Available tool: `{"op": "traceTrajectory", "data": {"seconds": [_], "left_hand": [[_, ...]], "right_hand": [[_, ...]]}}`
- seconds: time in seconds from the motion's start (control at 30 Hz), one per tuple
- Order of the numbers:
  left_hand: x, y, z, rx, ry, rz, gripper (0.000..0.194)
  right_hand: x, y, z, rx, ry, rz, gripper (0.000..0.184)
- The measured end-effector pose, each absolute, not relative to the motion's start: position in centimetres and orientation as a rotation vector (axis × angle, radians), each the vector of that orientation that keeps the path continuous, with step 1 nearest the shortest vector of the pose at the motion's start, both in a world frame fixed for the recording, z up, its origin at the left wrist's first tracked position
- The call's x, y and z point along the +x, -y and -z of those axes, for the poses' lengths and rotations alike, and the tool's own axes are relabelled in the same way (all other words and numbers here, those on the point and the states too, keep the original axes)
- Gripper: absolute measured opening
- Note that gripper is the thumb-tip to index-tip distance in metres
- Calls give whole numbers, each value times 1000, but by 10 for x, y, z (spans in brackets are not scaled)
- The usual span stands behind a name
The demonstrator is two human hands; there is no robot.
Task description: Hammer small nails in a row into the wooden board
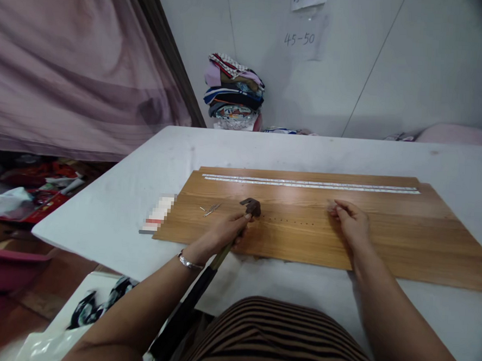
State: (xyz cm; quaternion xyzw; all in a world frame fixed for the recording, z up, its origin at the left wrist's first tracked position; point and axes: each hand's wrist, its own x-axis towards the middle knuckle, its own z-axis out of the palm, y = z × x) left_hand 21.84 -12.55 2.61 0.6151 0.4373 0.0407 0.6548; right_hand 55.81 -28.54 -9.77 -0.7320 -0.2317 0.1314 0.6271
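Observation:
My left hand (230, 230) is closed round a claw hammer, gripping the handle just below its dark head (252, 206). The hammer's long handle (195, 289) slants back toward my body. A wooden board (409, 234) lies flat under both hands. Several loose nails (210, 209) rest on it, left of the hammer head. A row of small dark dots (287, 221), nails or holes, runs rightward from the hammer head. Farther right, my right hand (353, 224) is pinched just above the board, with something small and pale at the fingertips that I cannot make out.
Two printed white strips (310, 184) lie along the board's far side. The white table (112, 205) carries the board, with a blurred-out item (159, 213) at its left. Folded clothes (235, 93) are stacked against the wall. A pink curtain (69, 55) hangs at the left.

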Motion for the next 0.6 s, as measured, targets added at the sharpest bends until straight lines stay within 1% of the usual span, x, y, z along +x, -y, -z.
{"op": "traceTrajectory", "data": {"seconds": [0.3, 0.6], "left_hand": [[220, 127, -30, 1376, -1011, -99, 58], [220, 127, -33, 1364, -1014, -106, 51]], "right_hand": [[559, 286, 97, -1693, 524, -304, 38], [555, 285, 93, -1669, 515, -299, 38]]}}
